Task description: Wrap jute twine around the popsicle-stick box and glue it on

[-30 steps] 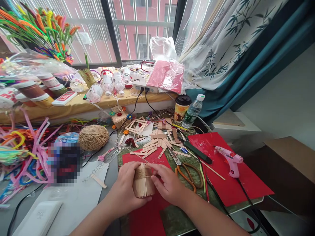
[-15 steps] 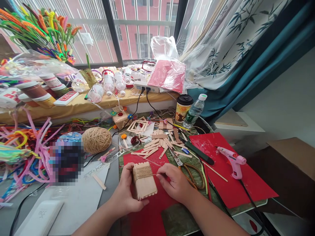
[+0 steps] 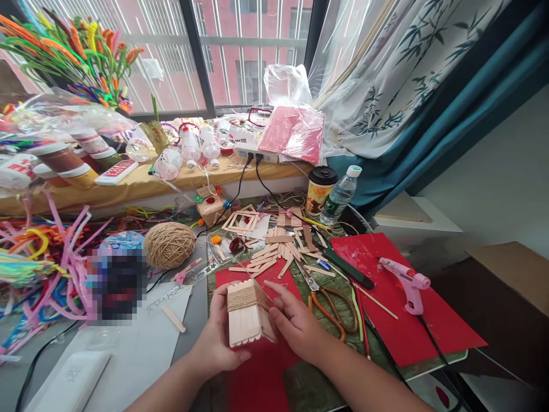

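Note:
My left hand (image 3: pixel 218 335) is wrapped round a small box of wooden craft sticks (image 3: pixel 244 325), its scalloped stick ends facing me. Several turns of jute twine (image 3: pixel 241 297) form a band around the box's upper part. At the box's right side is my right hand (image 3: pixel 295 325), fingers bent round a thin strand of the twine and close against the wall; the fingertips are partly hidden. The ball of twine (image 3: pixel 170 245) sits to the left, beyond my left hand. Under the box lies red card (image 3: pixel 253 383).
Loose craft sticks (image 3: pixel 274 252) are scattered behind the box. Orange-handled scissors (image 3: pixel 330 309) lie to the right, near a pink glue gun (image 3: pixel 412 283) on another red sheet. A lidded cup (image 3: pixel 320 190) and a water bottle (image 3: pixel 341 195) stand at the back.
The box has turned in my left hand, so its right side now shows. My right hand has moved from drawing the strand out at the right to close against the box.

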Demonstrator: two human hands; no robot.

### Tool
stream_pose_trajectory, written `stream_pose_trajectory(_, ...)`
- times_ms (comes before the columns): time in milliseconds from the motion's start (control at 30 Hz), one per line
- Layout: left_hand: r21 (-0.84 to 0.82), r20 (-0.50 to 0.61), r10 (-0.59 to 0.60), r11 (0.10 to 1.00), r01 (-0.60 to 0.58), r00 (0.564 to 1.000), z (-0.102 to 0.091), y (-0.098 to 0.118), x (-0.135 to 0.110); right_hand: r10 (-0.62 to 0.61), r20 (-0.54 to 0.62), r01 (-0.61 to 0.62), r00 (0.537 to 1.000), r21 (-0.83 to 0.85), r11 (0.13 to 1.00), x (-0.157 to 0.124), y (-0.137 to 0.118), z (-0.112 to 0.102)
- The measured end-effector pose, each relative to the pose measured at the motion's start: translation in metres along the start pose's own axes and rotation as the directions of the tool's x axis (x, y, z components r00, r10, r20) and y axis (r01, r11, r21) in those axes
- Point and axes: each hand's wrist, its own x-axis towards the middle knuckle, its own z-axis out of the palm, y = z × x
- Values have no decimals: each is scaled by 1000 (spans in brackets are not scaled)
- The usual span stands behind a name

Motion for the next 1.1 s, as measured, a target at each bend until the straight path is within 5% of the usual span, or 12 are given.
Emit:
stream_pose_trajectory(133, -19, 73, 41, 999, -39, 997, 2, 2, -2, 81, 113, -101, 990, 192, 976, 3, -1, -2)
stream_pose_trajectory(267, 7, 142, 34, 999, -36, 989, 0, 5, -1, 39, 144, -72, 989, 231, 970, 5, -3, -6)
stream_pose_trajectory(433, 271, 229, -135, 960, 70, 964, -22, 16, 2, 38, 57, -40, 998, 27, 999, 6, -4, -5)
stream_pose_trajectory(600, 428, 220, -142, 903, 35, 965, -42, 34, -2, -4, 58, 12, 998, -139, 990, 6, -7, 1)
stream_pose_trajectory(700, 494, 178, -168, 867, 59, 970, -37, 35, -3, -7, 32, 14, 999, -216, 976, 6, -9, 2)
stream_pose_trajectory(867, 362, 135, -199, 922, 139, 971, -13, 17, -3, -112, -66, 74, 991, -420, 905, 6, -13, -15)
stream_pose_trajectory(1100, 781, 178, -167, 624, -36, 970, -29, 11, 0, -242, 94, 239, 966, -688, 686, 8, -27, -27)
